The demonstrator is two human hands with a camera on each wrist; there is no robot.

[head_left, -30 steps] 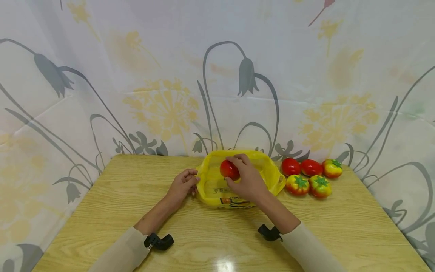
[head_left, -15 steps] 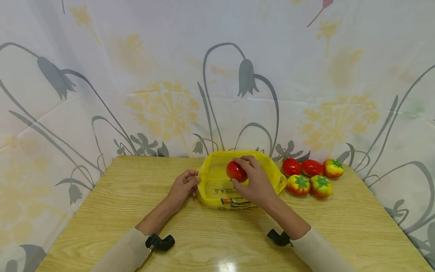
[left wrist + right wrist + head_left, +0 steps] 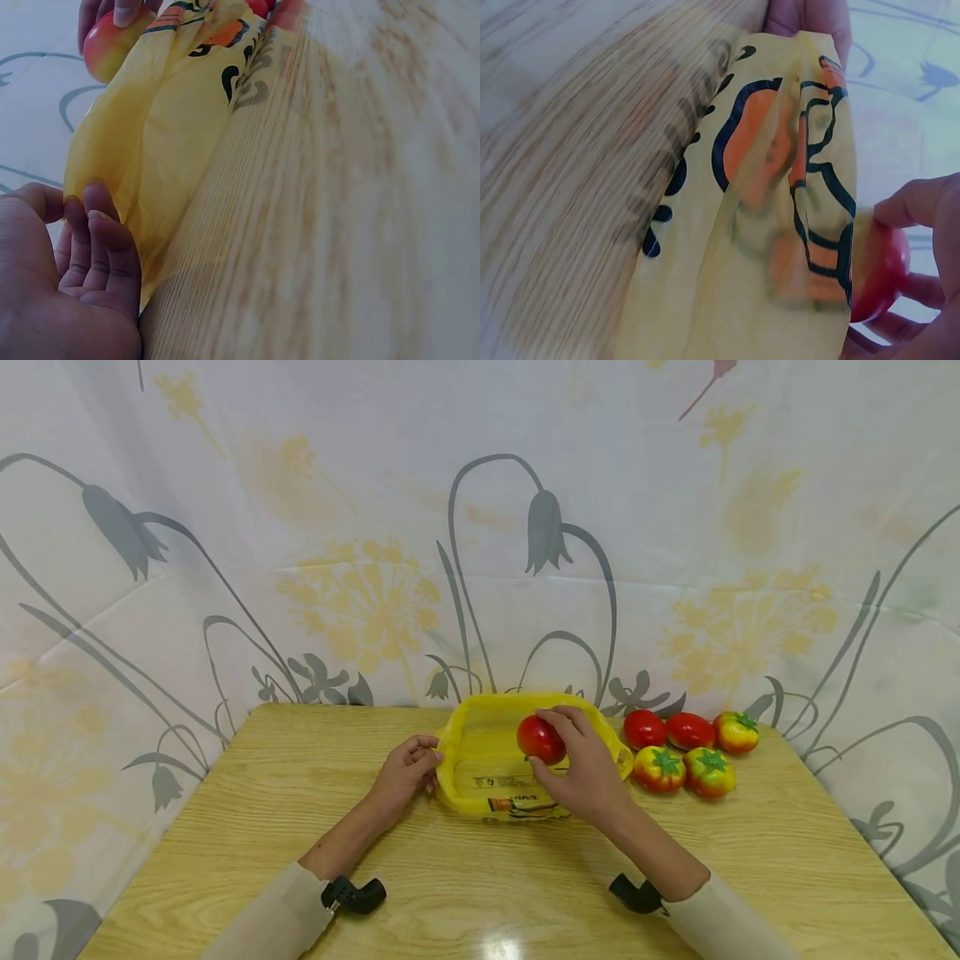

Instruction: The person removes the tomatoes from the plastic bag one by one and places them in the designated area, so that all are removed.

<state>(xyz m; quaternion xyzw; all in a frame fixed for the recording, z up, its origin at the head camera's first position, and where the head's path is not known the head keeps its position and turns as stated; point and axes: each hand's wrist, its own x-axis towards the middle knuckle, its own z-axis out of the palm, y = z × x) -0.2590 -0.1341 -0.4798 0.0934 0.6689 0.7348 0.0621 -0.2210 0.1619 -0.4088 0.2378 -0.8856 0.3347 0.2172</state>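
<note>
A yellow plastic bag [image 3: 487, 747] with dark and orange print lies on the table, its mouth spread wide. My left hand [image 3: 405, 772] pinches the bag's left rim between thumb and fingers; the left wrist view shows this hand [image 3: 82, 262] close to the table. My right hand [image 3: 585, 764] grips a toy tomato [image 3: 542, 740] over the right part of the bag's mouth. From above the tomato looks red; in the right wrist view its side [image 3: 881, 266] is red and yellow, partly hidden behind the bag's wall [image 3: 727, 225].
Right of the bag stand several more toy tomatoes: a plain red one [image 3: 643, 729], a longer red one [image 3: 690, 730] and red-yellow ones [image 3: 660, 769] with green leaf tops. A patterned cloth [image 3: 337, 568] hangs behind the wooden table [image 3: 480, 877].
My right hand has moved to the right with the toy tomato, from the middle of the bag's mouth towards its right side. My left hand stays on the rim.
</note>
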